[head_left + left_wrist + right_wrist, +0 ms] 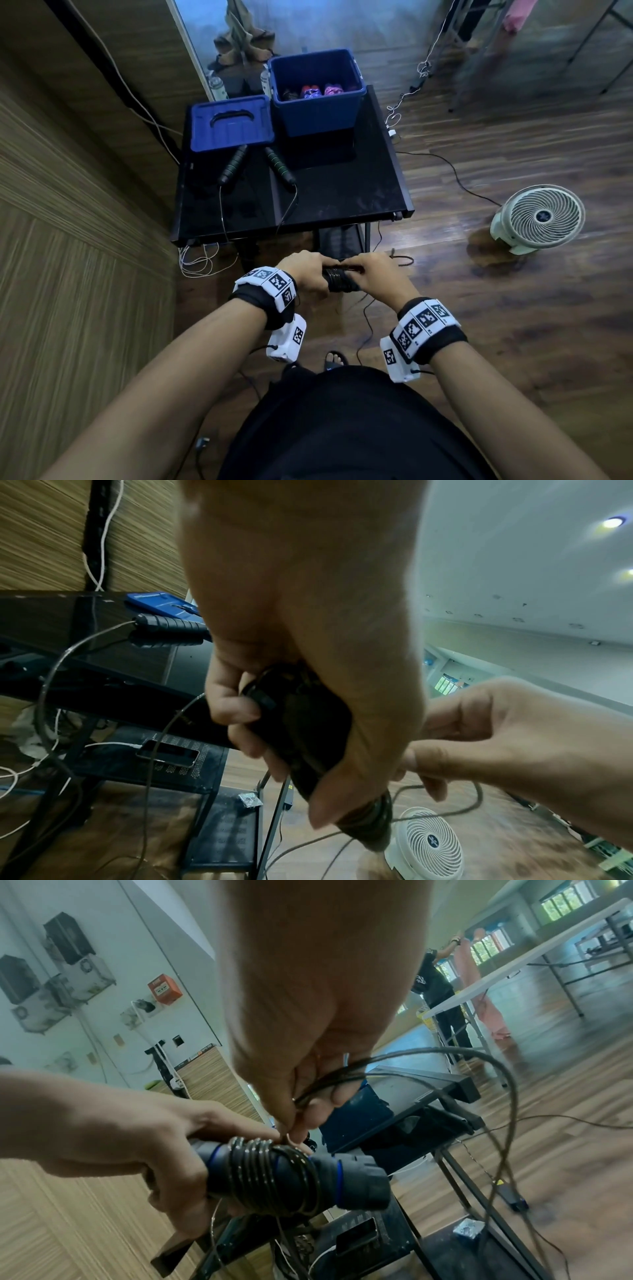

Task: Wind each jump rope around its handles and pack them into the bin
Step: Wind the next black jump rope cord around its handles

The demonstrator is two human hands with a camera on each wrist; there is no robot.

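Note:
My left hand (310, 274) grips a pair of black jump rope handles with blue rings (291, 1175), held level in front of my waist, with several turns of thin cable wound round them. My right hand (373, 274) pinches the loose cable (342, 1074) just above the coil; the rest loops down to the floor. A second jump rope with green-ringed black handles (236, 164) lies on the black table (342, 198), its cable hanging over the near edge. The blue bin (317, 92) stands at the table's back and holds wound ropes.
The bin's blue lid (231, 123) lies left of the bin. A white floor fan (539, 219) stands on the wooden floor to the right. White cables (198, 260) trail under the table, and a wood-panelled wall runs along the left.

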